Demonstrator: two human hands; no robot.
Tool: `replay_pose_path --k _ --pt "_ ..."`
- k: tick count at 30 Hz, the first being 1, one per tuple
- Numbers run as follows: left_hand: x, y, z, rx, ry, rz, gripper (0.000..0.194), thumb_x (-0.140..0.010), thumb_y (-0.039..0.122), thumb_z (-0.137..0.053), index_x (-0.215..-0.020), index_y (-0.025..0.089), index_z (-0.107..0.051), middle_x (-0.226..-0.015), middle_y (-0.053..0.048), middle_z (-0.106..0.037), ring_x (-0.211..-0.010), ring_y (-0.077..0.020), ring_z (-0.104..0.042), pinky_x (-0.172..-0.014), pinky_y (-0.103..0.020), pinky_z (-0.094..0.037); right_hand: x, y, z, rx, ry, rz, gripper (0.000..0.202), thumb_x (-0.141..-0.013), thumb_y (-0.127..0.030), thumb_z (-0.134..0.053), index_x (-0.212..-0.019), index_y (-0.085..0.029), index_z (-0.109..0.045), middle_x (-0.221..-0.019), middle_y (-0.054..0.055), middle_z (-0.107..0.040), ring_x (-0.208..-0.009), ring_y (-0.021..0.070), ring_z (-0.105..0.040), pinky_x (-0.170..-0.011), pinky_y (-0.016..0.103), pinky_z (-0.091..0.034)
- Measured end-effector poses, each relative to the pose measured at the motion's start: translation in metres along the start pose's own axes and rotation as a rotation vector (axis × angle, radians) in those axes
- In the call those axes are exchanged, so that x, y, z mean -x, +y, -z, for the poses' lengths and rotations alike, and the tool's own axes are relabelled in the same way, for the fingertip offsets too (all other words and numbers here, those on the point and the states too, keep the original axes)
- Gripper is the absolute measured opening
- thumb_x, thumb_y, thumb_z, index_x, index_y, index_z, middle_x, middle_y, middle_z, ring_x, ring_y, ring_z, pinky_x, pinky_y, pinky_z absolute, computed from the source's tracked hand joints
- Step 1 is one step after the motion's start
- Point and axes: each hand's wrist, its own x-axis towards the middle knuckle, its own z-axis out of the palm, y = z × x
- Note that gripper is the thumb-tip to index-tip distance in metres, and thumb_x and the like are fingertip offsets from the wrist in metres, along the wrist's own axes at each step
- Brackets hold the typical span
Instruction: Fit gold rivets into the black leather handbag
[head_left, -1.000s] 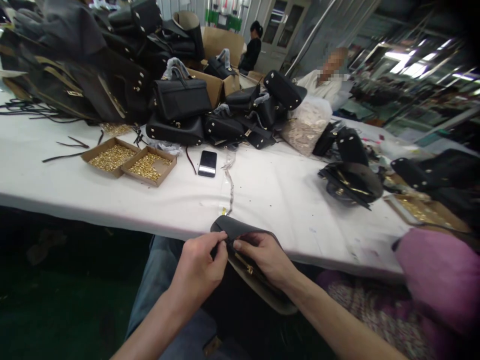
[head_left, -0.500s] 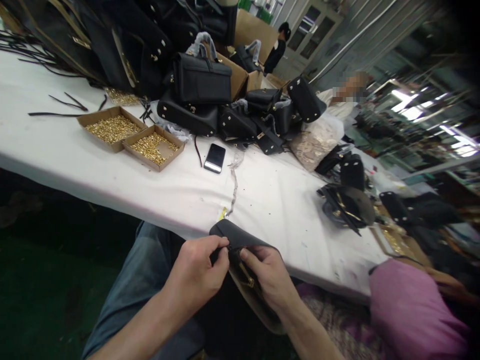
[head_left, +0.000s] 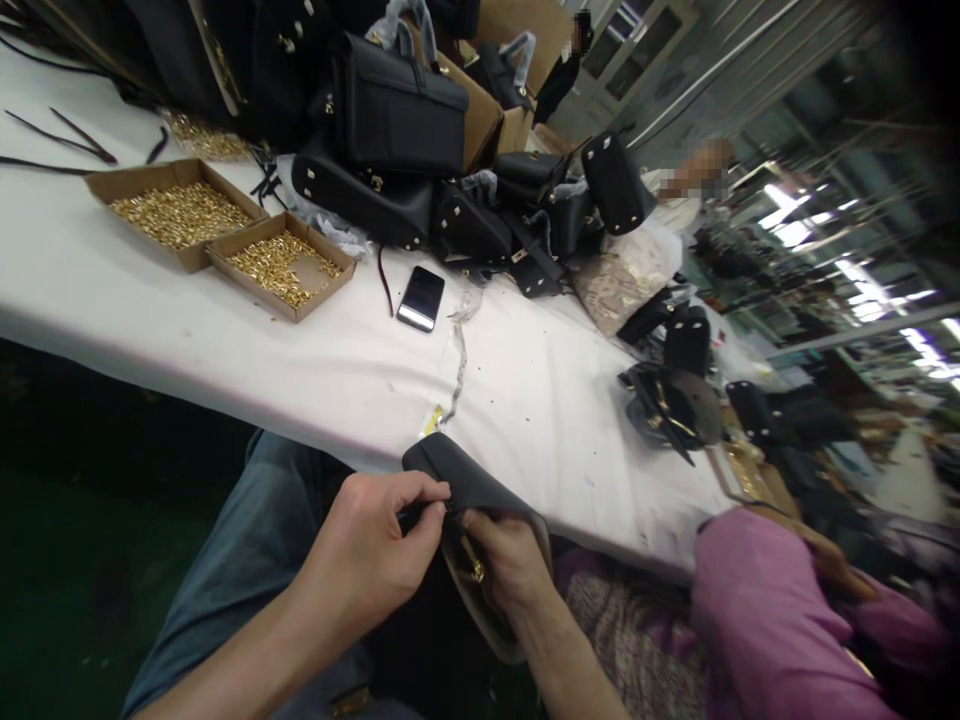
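Note:
A dark leather bag (head_left: 480, 482) with a gold zipper pull inside its opening rests over my lap at the table's front edge. My right hand (head_left: 511, 560) is wrapped round its rim, thumb inside the opening. The fingers of my left hand (head_left: 394, 535) are pinched together at the bag's edge; whatever small part lies between the fingertips is too small to make out. A yellow tag (head_left: 433, 420) lies on the white table (head_left: 300, 390) just beyond the bag.
Two cardboard trays, a larger one (head_left: 196, 262) and a smaller one (head_left: 300, 312), hold small gold pieces. A phone (head_left: 421, 298) lies beside them. Black bags (head_left: 405, 110) are piled behind. At the right sits a person in a pink sleeve (head_left: 765, 590).
The view has shifted, so the table items appear further left. Both hands stay at the bag's edge in nearly the same grip.

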Motion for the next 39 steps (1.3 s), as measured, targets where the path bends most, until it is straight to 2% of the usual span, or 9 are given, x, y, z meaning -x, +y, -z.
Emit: replay_pose_path --k 9,16,25,30,34,39 --pt "0.001 -0.001 0.002 0.045 -0.009 -0.04 0.023 -0.096 0.016 -0.068 -0.103 0.028 -0.086 -0.1 0.0 -0.086 -0.097 -0.023 -0.084 -0.09 -0.032 -0.068 -0.005 0.005 -0.002 0.006 0.086 -0.052 0.068 -0.063 -0.046 -0.103 -0.123 -0.021 -0.085 -0.099 0.01 -0.086 -0.101 0.0404 -0.08 -0.104 0.06 -0.061" --pt "0.002 -0.011 0.001 0.054 -0.012 -0.063 0.024 -0.098 0.016 -0.067 -0.111 0.026 -0.084 -0.108 -0.003 -0.086 -0.099 -0.0227 -0.083 -0.093 -0.032 -0.068 -0.007 0.003 0.0 0.014 0.079 -0.07 0.055 -0.062 -0.035 -0.103 -0.113 -0.019 -0.088 -0.109 0.011 -0.087 -0.106 0.0377 -0.08 -0.112 0.057 -0.058" --pt "0.005 -0.016 0.002 0.084 -0.003 -0.047 0.021 -0.099 0.016 -0.067 -0.108 0.028 -0.082 -0.108 0.0 -0.086 -0.102 -0.0209 -0.083 -0.097 -0.033 -0.067 -0.008 -0.007 0.003 0.135 0.015 -0.055 0.041 -0.07 -0.032 -0.102 -0.108 -0.021 -0.089 -0.116 0.009 -0.086 -0.123 0.0372 -0.076 -0.118 0.053 -0.054" --pt "0.005 -0.016 0.0 0.122 0.014 -0.039 0.021 -0.098 0.015 -0.067 -0.106 0.027 -0.082 -0.11 0.0 -0.086 -0.103 -0.0214 -0.083 -0.099 -0.033 -0.067 -0.006 -0.01 0.003 0.135 -0.042 -0.068 0.039 -0.074 -0.034 -0.1 -0.109 -0.022 -0.088 -0.106 0.008 -0.087 -0.116 0.0347 -0.078 -0.119 0.052 -0.052" --pt "0.004 -0.013 -0.002 0.136 0.004 -0.053 0.02 -0.096 0.014 -0.069 -0.104 0.027 -0.081 -0.114 0.0 -0.086 -0.107 -0.0214 -0.083 -0.103 -0.033 -0.066 -0.005 -0.004 0.005 0.011 0.002 -0.071 0.047 -0.066 -0.037 -0.103 -0.107 -0.02 -0.088 -0.11 0.011 -0.086 -0.11 0.0369 -0.079 -0.114 0.055 -0.057" --pt "0.002 -0.011 -0.004 0.182 -0.009 -0.083 0.016 -0.096 0.014 -0.07 -0.099 0.026 -0.08 -0.113 0.002 -0.086 -0.108 -0.0199 -0.083 -0.105 -0.031 -0.066 -0.005 0.004 0.011 -0.024 0.115 -0.049 0.05 -0.057 -0.033 -0.103 -0.103 -0.019 -0.089 -0.101 0.011 -0.087 -0.104 0.0385 -0.08 -0.105 0.055 -0.062"
